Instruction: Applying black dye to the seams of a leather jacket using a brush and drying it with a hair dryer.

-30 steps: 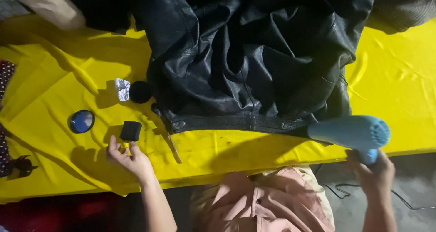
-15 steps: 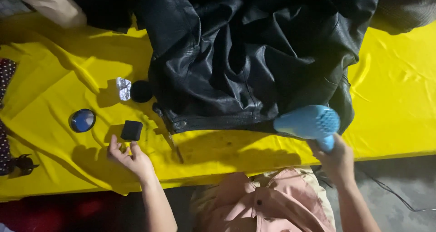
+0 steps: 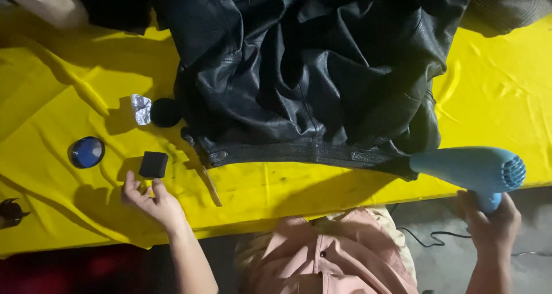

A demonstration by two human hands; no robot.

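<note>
Head view looking straight down, so biggest thing first: a yellow cloth (image 3: 506, 92) covers the whole table, wrinkled, running edge to edge across the frame. On top of it, filling the upper middle, is a black leather jacket (image 3: 310, 75), bunched up with its hem and zipper band lying flat near the table's front edge, probably spread that way so the hem faces the person.

At lower right the right hand (image 3: 489, 222) is wrapped tight around the handle of a light blue hair dryer (image 3: 468, 167), nozzle pointing left at the jacket's hem corner and just about meeting it. A dark cord trails on the floor below.

Lower left, the left hand (image 3: 150, 199) rests on the cloth with fingers loosely spread, holding nothing, fingertips just beside a small black block (image 3: 153, 164). A thin wooden stick (image 3: 211, 187) lies between that hand and the hem.

Smaller stuff at left: a round blue tin (image 3: 87, 152), a black round sponge-like dauber (image 3: 165, 112) touching the jacket's edge, and a crumpled bit of foil (image 3: 141, 109) right beside it. No labels I can make out.
</note>
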